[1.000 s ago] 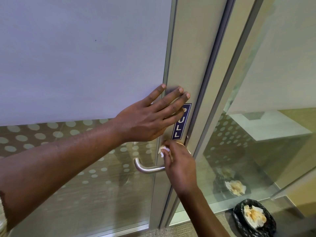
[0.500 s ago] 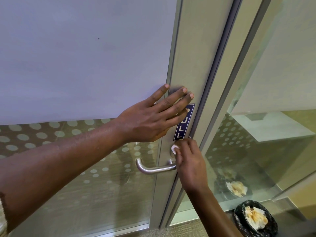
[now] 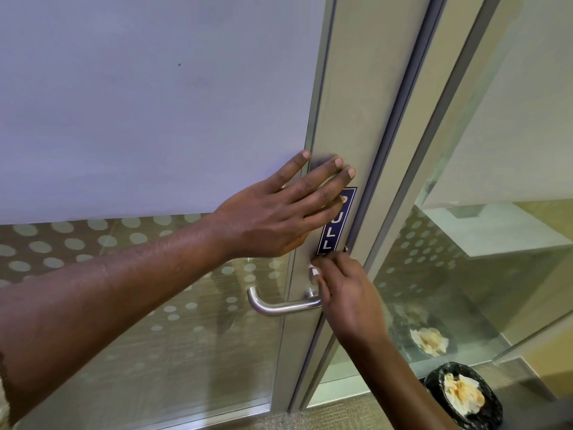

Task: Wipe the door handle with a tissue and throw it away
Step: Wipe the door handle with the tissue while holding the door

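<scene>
At the lower right corner of the frame a round waste bin (image 3: 464,398) stands on the floor, lined with a black plastic bag; inside it lies a heap of crumpled white and yellowish tissues. A reflection of that bin and its contents shows in the glass side panel (image 3: 483,290) just above it.

In the centre of the frame the left hand (image 3: 273,218) lies flat on the aluminium door frame (image 3: 350,119), fingers spread and straight, its grip fully open and holding nothing. The fingertips reach across the frame, and the lower fingers cover the top letter of a blue vertical PULL sign (image 3: 333,234).

Just below that sign the right hand (image 3: 347,293) has its grip closed around a small white tissue (image 3: 313,270), of which only a scrap shows between the fingers at the hand's upper left. The hand presses against the door frame at the base of the steel lever door handle (image 3: 273,306), covering the handle's right end; the rest of the lever runs leftward and bends back toward the glass at its left tip.

The upper left of the frame is filled by the door's frosted pane (image 3: 139,103); below it the glass carries rows of pale dots.
</scene>
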The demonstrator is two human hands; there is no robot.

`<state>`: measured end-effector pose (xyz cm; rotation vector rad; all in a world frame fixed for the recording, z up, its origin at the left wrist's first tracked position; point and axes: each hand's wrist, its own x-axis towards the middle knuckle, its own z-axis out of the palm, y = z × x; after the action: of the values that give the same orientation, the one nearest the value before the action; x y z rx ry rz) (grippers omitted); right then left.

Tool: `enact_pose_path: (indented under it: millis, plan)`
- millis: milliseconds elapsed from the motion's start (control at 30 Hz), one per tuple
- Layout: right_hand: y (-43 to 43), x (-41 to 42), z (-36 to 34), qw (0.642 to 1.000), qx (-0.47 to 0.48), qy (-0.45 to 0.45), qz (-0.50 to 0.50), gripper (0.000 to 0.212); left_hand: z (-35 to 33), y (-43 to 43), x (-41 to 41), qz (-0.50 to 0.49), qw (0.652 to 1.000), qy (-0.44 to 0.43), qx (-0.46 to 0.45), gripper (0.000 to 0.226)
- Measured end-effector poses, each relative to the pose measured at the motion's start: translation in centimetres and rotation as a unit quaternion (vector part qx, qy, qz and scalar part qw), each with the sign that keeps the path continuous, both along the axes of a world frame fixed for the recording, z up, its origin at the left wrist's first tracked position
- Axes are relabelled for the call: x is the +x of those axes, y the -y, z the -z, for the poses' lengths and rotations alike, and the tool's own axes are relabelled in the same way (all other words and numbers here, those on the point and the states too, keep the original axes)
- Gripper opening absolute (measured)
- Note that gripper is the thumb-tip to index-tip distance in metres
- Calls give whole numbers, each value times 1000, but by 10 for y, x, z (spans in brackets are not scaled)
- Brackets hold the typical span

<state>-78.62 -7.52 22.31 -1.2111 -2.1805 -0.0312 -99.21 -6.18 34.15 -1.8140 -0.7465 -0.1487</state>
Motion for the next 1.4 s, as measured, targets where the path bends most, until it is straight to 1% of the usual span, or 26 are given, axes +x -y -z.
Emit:
enact_pose_path:
  millis: [100, 233, 300, 400, 533, 633, 700, 767, 867, 967, 1067, 1200, 1300, 1400]
  plan:
    - [0, 4, -8, 999, 1, -33, 3, 16, 1, 0, 1, 3, 1000, 3, 2, 56]
    - [-3, 0, -10, 1000, 25, -18, -5, 18, 0, 1, 1, 1, 1000, 2, 7, 56]
    - [-4, -3, -8, 999, 41, -7, -4, 15, 1, 1, 1, 1, 1000, 1, 10, 56]
    - [-2, -8, -7, 998, 59, 26, -7, 15, 0, 1, 0, -1, 1000, -3, 7, 56]
    - [3, -3, -8, 990, 52, 117, -53, 27, -1, 1, 0, 0, 1000, -2, 4, 56]
    - [-1, 6, -10, 986, 55, 138, -76, 29, -1, 1, -1, 3, 1000, 0, 3, 57]
    - [-5, 10, -9, 989, 56, 122, -69, 28, 0, 1, 0, 5, 1000, 4, 3, 58]
    - [-7, 11, -6, 994, 52, 85, -56, 28, 0, 1, 1, 4, 1000, 5, 3, 58]
    - [-9, 10, 0, 999, 43, 2, -25, 24, 1, 0, 1, 1, 1000, 3, 3, 56]
    - [-5, 5, 0, 996, 14, -82, 7, 37, 1, 0, 0, -1, 1000, 2, 3, 54]
    - [-2, -1, 2, 986, -5, -161, 35, 37, 1, 0, 0, 2, 1000, 3, -1, 54]
    - [0, -5, 5, 976, -20, -205, 64, 33, 1, 0, 0, 6, 1000, 10, 2, 55]
    - [0, -6, 8, 973, -22, -212, 83, 22, 1, 1, 1, 5, 1000, 13, -5, 54]
    - [0, -7, 9, 973, -22, -207, 96, 24, 0, 1, 1, 7, 1000, 11, -5, 53]
